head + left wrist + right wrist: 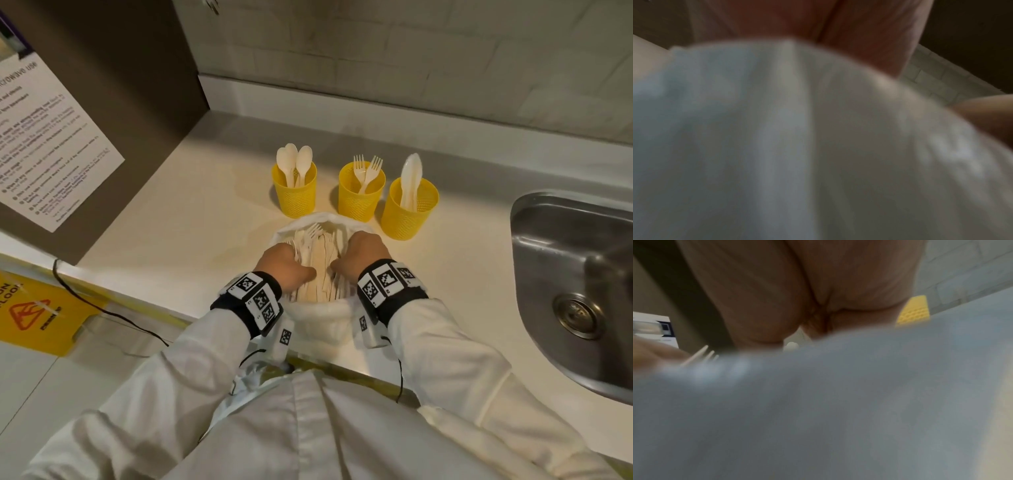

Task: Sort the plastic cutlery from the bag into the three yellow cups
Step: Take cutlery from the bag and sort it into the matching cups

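Three yellow mesh cups stand in a row on the counter. The left cup holds spoons, the middle cup holds forks, and the right cup holds long pale pieces. In front of them lies the open white bag with a heap of pale cutlery. My left hand is curled down into the heap's left side, with fork tines sticking out by its fingers. My right hand is curled into the right side, its fingertips hidden. Both wrist views are mostly blurred bag cloth.
A steel sink is set into the counter at the right. A dark cabinet with a printed notice rises at the left. The tiled wall stands behind the cups. A yellow floor sign and a black cable lie below the counter edge.
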